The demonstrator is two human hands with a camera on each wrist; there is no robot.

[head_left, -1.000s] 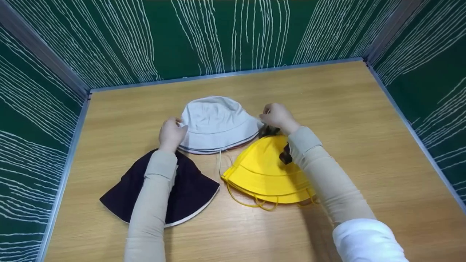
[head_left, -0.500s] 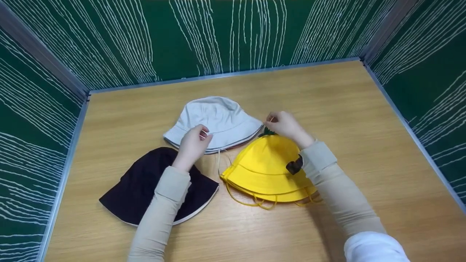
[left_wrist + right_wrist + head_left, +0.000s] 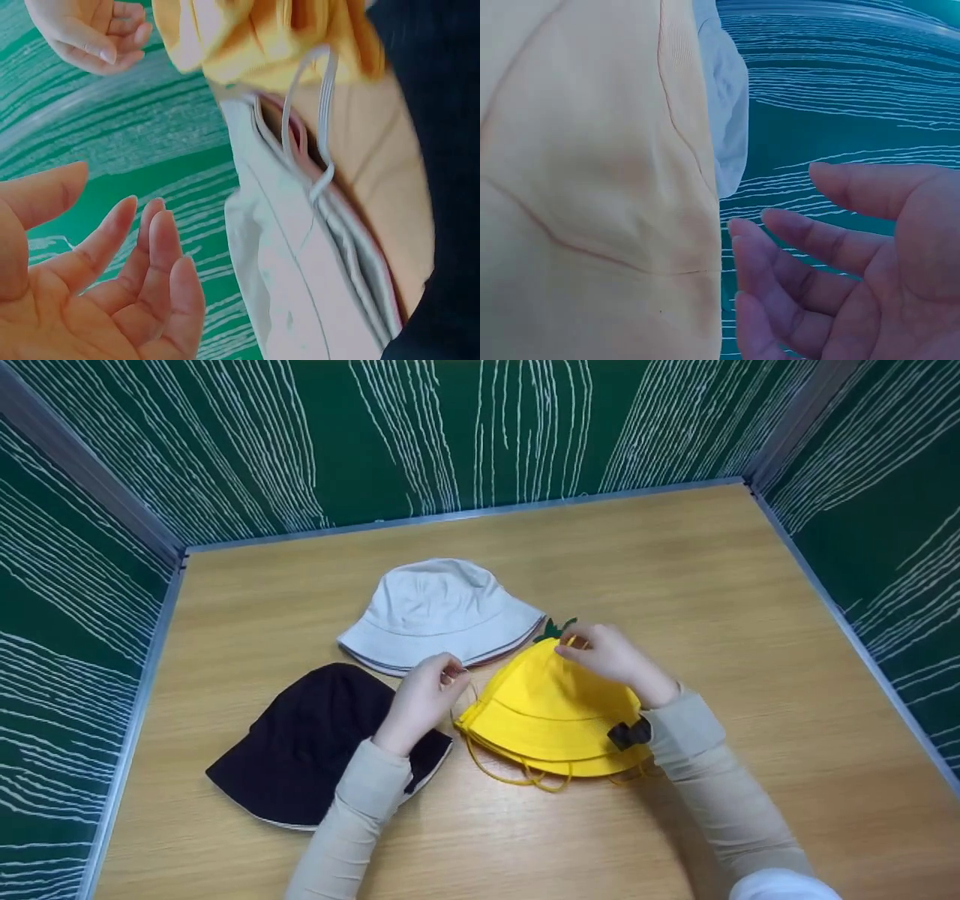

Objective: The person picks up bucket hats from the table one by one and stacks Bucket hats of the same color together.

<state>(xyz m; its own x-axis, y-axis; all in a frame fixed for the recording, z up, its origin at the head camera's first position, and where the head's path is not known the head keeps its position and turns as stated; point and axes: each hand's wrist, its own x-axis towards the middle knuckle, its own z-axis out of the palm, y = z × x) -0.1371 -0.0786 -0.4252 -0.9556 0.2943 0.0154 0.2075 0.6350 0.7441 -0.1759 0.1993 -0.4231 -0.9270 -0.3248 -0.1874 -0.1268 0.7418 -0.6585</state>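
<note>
Three groups of bucket hats lie on the table: a pale grey-white stack (image 3: 442, 607) at the back, a black hat (image 3: 307, 750) at the front left, and yellow hats (image 3: 555, 712) at the right. My left hand (image 3: 426, 699) hovers between the three, fingers loosely bent. In the left wrist view that hand (image 3: 112, 277) holds nothing, and a white cord (image 3: 326, 112) hangs from the pale stack. Above the yellow crown, near its green leaf-shaped top (image 3: 553, 628), is my right hand (image 3: 615, 660). The right wrist view shows its fingers (image 3: 810, 244) apart and nothing between them.
The wooden table (image 3: 675, 562) is enclosed by green panels (image 3: 337, 442) with white streaks, edged by grey frame strips (image 3: 465, 512). Yellow cords (image 3: 502, 776) trail from the front brim. A small dark piece (image 3: 628, 733) sits at the yellow hats' right side.
My left hand has moved from the pale stack's left brim rightward and toward me. My right hand has come from the stack's right edge down over the yellow crown. The hats stay put.
</note>
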